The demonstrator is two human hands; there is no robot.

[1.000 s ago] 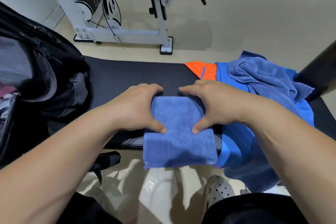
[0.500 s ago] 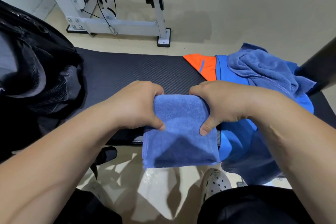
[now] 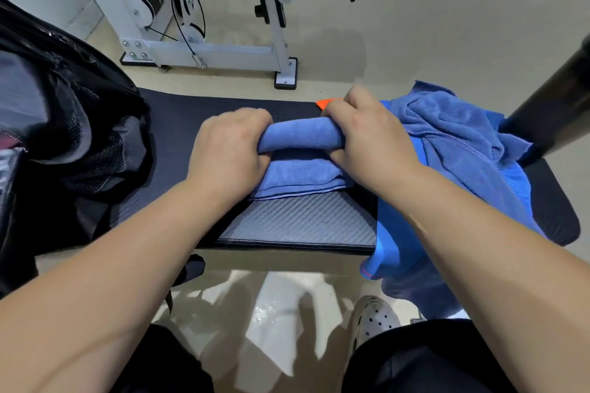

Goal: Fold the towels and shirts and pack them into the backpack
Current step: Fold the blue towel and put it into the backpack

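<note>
Both hands meet on a folded blue towel (image 3: pixel 300 137) lying on a dark padded surface (image 3: pixel 300 220). All places below are given from the towel.

My left hand (image 3: pixel 230 143) has its left end and my right hand (image 3: pixel 367 137) has its right end. Each grip is clamped on the cloth, fingers curled over a thick rolled fold and thumbs tucked under it. That fold is raised above the towel's flat layers, which rest on the surface on the side nearer me. The towel's long axis runs left to right, straight across between the hands, so neither hand is nearer: each holds one end.

Left of the towel, well apart from it, sits a black backpack (image 3: pixel 79 137) that appears open, with mesh lining showing. Just to the right of the towel is a heap of loose blue cloth (image 3: pixel 453 131) on a bright blue shirt (image 3: pixel 392 242), which hangs over the near edge of the surface. A scrap of orange cloth (image 3: pixel 329 103) shows behind my right hand.

I judge the step in hand to be a final fold. I cannot tell which way it turns. Packing would then carry the towel leftward, with the left hand leading.
</note>
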